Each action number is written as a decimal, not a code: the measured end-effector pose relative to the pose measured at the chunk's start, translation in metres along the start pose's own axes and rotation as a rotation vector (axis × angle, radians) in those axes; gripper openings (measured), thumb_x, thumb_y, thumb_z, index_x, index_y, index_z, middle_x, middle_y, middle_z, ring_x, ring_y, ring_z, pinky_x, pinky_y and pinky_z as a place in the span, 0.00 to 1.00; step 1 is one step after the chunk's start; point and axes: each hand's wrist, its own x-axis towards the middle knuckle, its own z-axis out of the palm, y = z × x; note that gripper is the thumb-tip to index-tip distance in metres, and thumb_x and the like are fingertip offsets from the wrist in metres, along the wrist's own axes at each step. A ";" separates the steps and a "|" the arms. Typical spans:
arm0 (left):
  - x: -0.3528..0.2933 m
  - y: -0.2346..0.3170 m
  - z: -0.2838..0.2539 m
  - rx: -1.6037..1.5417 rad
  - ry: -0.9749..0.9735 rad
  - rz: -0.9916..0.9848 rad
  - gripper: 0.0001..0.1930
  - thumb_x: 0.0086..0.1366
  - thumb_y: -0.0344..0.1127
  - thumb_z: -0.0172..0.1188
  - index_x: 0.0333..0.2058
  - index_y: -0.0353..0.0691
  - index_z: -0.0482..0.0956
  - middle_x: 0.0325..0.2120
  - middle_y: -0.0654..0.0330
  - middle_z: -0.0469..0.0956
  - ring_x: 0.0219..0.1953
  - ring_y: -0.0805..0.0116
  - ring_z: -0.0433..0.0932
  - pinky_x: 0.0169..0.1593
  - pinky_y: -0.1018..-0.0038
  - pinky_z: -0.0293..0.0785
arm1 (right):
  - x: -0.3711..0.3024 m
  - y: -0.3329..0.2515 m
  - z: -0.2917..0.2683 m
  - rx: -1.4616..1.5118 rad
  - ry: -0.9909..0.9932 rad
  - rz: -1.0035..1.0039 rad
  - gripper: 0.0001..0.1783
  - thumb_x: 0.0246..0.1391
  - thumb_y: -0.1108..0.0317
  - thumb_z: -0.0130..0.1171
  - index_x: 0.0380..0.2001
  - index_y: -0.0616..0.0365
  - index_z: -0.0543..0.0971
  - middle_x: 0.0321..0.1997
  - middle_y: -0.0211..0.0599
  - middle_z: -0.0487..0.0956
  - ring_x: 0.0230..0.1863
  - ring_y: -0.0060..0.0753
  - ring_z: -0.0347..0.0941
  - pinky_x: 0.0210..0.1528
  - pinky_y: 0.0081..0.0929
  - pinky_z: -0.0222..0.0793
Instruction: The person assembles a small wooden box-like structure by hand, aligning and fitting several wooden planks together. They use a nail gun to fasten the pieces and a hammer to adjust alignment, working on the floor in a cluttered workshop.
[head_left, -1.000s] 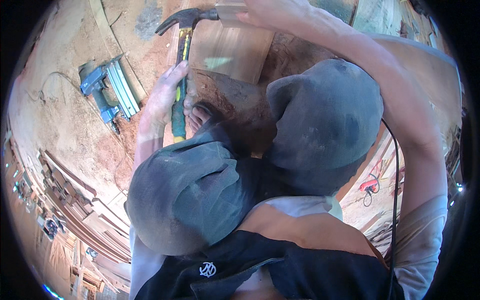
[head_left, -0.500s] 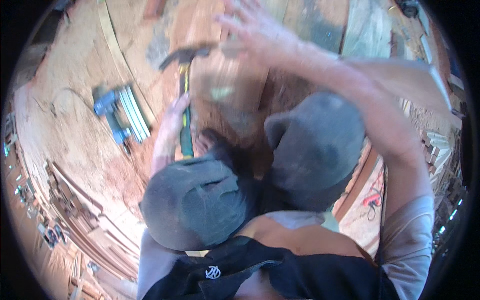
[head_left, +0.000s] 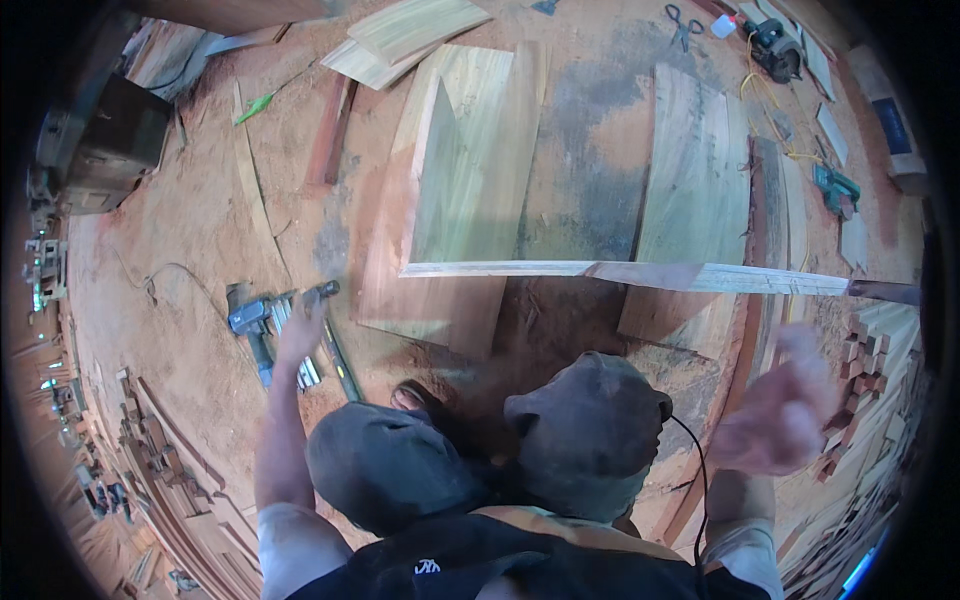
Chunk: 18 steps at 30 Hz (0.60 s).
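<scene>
My left hand (head_left: pixel 301 335) is low over the floor, overlapping a blue-and-silver nail gun (head_left: pixel 249 318) and close beside a hammer (head_left: pixel 342 365). The hammer lies with its dark head just past my fingers and its black-and-yellow handle pointing back toward my left knee. Whether my fingers grip either tool is hidden. Out to the right of my right knee, my right hand (head_left: pixel 780 415) is raised and smeared by motion. In front of me a pale board (head_left: pixel 620 272) stands on edge, meeting another board (head_left: pixel 428 180) at a corner on its left end.
Wide planks (head_left: pixel 695 170) lie on the dusty floor beneath and beyond the boards. Stacked wood strips (head_left: pixel 870 370) are at the right, more strips (head_left: pixel 165 450) at the left. Farther off are a circular saw (head_left: pixel 775 50), a green power tool (head_left: pixel 836 190) and scissors-like shears (head_left: pixel 684 28).
The hammer has shifted down and left, beside the nail gun. My left hand has moved left; my right hand has swung from the front back to the right. The edge-standing boards now show clearly.
</scene>
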 end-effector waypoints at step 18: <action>0.123 0.172 -0.178 0.301 0.113 0.141 0.27 0.69 0.56 0.59 0.51 0.37 0.81 0.46 0.42 0.85 0.51 0.44 0.83 0.54 0.56 0.77 | 0.019 0.067 -0.043 -0.217 -0.266 0.130 0.32 0.68 0.48 0.59 0.65 0.56 0.67 0.63 0.55 0.74 0.62 0.60 0.75 0.69 0.68 0.62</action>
